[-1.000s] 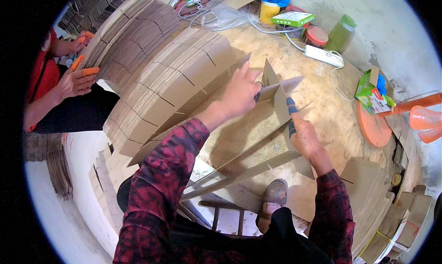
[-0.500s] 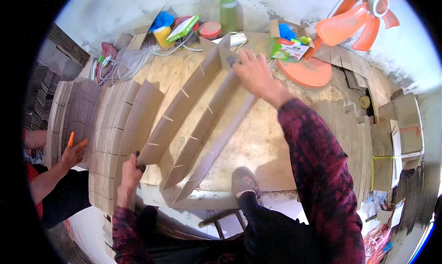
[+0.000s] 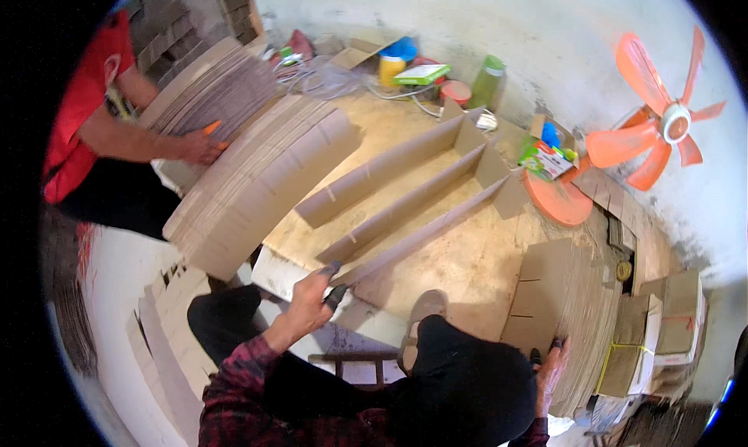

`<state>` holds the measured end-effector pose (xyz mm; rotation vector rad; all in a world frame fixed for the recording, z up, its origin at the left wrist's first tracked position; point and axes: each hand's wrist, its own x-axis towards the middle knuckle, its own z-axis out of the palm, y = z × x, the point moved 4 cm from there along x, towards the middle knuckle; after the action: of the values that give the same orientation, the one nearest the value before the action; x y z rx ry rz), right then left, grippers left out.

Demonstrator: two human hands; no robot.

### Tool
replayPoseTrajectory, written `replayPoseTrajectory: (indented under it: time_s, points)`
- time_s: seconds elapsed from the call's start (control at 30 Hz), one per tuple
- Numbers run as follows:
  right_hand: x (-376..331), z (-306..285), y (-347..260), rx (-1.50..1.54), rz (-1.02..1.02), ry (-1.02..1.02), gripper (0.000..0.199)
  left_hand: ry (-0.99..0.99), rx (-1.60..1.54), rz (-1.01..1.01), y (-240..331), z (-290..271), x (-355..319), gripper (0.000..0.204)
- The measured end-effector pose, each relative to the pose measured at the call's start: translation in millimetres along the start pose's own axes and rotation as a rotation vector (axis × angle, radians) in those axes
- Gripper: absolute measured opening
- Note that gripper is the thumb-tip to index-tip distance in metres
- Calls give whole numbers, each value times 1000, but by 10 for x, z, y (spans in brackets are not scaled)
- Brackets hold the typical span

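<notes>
- The left hand (image 3: 312, 303) is closed on the near end of a cardboard divider assembly (image 3: 413, 194): long slotted strips crossed by short pieces at the far end, lying on the wooden board (image 3: 467, 268) from its near-left edge toward its far-right corner.
- I judge the assembly light but floppy. The strips are thin, bend along their length and only hold shape where the slots interlock, so gripping at one end lets the far end sag or slip apart. A hold near a crossing piece, or at both ends, looks safer.
- The cardboard is dry and not slippery, but its edges crease easily under a pinch.
- The right hand (image 3: 553, 365) rests with fingers spread on a stack of flat slotted sheets (image 3: 553, 291) at the board's near-right edge, holding nothing.
- The board is worn and dusty, with a low pile of cardboard strips (image 3: 257, 174) along its left edge.
- At the far edge stand a green bottle (image 3: 485, 82), a yellow tub (image 3: 392, 64) and small boxes; an orange fan (image 3: 662, 128) stands at the right against a pale wall.
- Another person in a red top (image 3: 78, 112) works at the left pile.
</notes>
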<state>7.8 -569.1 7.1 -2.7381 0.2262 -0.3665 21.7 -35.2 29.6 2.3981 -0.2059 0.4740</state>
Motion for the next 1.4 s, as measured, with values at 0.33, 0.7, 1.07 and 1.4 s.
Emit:
replayPoseTrajectory:
  time_s: [0.33,0.7,1.07,1.4]
  points:
    - [542,-243,-530,386,-208,170,23,-133,20,-223,-74,348,-220,14]
    - [1987,778,-2497,543,-275,-437,25,-186,53,-242,141,658,-22,16]
    - [1382,599,-2994,679,-845,-409,63,-193,68,-269,140,672,46,14]
    - [1212,686,-3275,530,-856,-646,76,-203,68,-288,139,777,106,18]
